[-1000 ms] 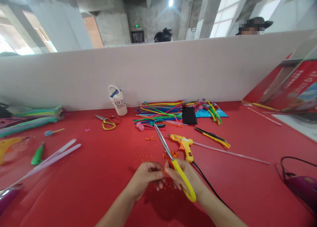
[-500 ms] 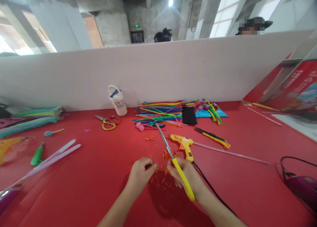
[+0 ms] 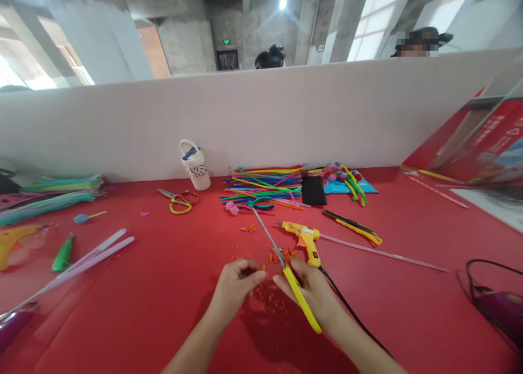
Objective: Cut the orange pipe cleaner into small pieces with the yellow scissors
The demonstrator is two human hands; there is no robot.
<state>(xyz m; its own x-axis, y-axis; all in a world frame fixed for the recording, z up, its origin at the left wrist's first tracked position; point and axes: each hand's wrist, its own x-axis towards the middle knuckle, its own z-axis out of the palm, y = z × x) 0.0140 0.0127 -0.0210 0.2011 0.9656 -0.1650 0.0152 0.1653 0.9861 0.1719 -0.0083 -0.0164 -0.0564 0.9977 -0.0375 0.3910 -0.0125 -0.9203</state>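
Note:
My right hand (image 3: 312,292) grips yellow-handled scissors (image 3: 286,270) whose closed blades point away toward the pile of coloured pipe cleaners (image 3: 265,186). My left hand (image 3: 237,287) sits just left of it with fingers curled in a pinch; what it pinches is too small to name. Tiny orange clippings (image 3: 269,300) lie scattered on the red table (image 3: 163,287) between and below both hands. A yellow glue gun (image 3: 304,240) rests right behind my right hand, its black cord (image 3: 347,308) running past my wrist.
A white cup (image 3: 195,166), small scissors (image 3: 175,200), a black phone (image 3: 314,190), a yellow-black cutter (image 3: 353,227) and a long clear stick (image 3: 388,252) lie farther back. Pipe-cleaner bundles (image 3: 49,197) and a green tool (image 3: 62,252) sit left. A white partition (image 3: 261,118) bounds the table; a purple device (image 3: 500,308) lies right.
The hands have drawn slightly apart and the scissors' blades have tilted lower and leftward. More orange clippings lie on the table beneath the hands.

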